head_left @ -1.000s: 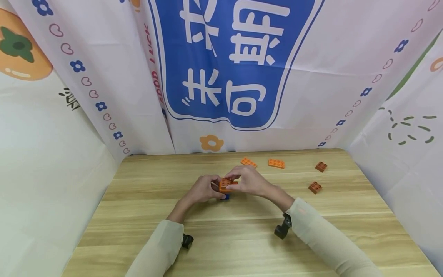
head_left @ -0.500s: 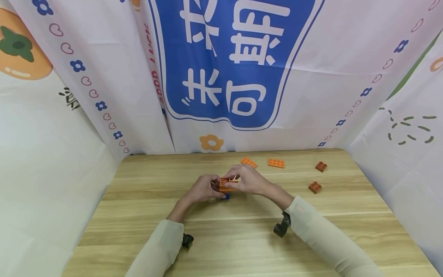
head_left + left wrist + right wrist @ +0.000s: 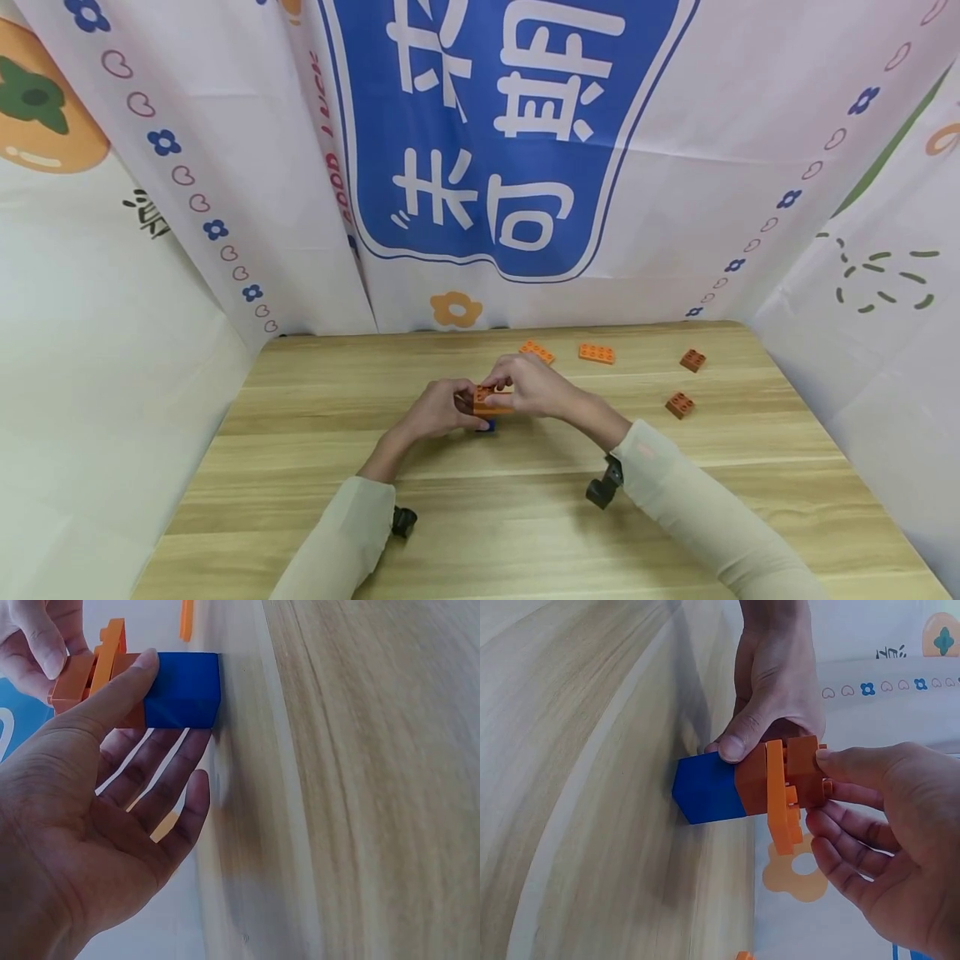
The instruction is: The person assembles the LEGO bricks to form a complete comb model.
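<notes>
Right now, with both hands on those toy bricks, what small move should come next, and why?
Probably the right hand should press the topmost brown plastic brick onto the flat orange plastic plate: a narrow gap seems to show between them, and the left hand holds the blue plastic block lower down.

The head view looks forward and down from above, farthest off, taking in the table [image 3: 480, 517], both hands and the cloth [image 3: 675, 208] behind. The left wrist view looks close along the left hand [image 3: 97, 817] at the stack [image 3: 751, 780], with the table upright on its right side. The right wrist view faces the stack from near the right hand [image 3: 900, 825], table on the left. All three share the stack and both hands.
</notes>
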Demonstrator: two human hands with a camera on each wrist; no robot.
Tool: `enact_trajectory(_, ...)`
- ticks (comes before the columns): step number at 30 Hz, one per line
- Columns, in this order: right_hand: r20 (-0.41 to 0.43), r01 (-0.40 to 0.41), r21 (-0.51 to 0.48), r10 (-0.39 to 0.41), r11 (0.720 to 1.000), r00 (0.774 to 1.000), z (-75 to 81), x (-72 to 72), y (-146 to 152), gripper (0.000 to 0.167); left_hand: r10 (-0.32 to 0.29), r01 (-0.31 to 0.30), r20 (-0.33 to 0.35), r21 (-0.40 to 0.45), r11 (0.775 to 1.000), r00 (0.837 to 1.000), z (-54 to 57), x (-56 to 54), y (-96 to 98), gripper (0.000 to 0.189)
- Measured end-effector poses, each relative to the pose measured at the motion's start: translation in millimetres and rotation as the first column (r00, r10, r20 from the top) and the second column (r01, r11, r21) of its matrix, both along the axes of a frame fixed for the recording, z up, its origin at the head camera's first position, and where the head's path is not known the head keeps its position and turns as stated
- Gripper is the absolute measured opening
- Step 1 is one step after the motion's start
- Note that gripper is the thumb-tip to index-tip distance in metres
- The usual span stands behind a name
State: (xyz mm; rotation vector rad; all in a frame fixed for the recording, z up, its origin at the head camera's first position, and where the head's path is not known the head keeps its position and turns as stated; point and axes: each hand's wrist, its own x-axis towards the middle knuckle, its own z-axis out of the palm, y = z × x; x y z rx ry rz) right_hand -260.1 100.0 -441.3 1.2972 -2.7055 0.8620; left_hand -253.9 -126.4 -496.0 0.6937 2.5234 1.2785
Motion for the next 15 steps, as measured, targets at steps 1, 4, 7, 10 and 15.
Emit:
enact_trajectory(1, 0.002, 0.004, 0.004, -0.004, 1.0, 1.0, 0.3, -0.1, 0, 0.02, 0.003, -0.003, 0.004, -0.003, 1.0, 1.0, 0.1, 0.1, 0.0, 0.031)
enact_trajectory(4, 0.014, 0.015, 0.013, -0.015, 1.0, 1.0, 1.2, 0.1, -1, 0.019, 0.007, -0.007, 0.012, -0.002, 1.0, 1.0, 0.0, 0.4, 0.4, 0.03)
enact_trajectory(7, 0.028, 0.028, 0.03, -0.029, 0.999, 0.999, 3.9, 1.6, -1, 0.019, 0.005, -0.005, 0.016, 0.006, 1.0, 1.0, -0.2, 0.7, 1.0, 0.03)
enact_trajectory(10, 0.037, 0.036, 0.056, -0.038, 0.998, 0.999, 8.4, 4.0, -3, 0.018, 0.004, -0.004, 0.023, 0.017, 1.0, 1.0, -0.1, 1.1, 0.9, 0.028)
enact_trajectory(15, 0.047, 0.049, 0.088, -0.053, 0.995, 0.997, 12.8, 4.8, -6, 0.018, 0.0, 0.0, 0.005, 0.018, 1.0, 1.0, -0.4, 1.3, 0.3, 0.025)
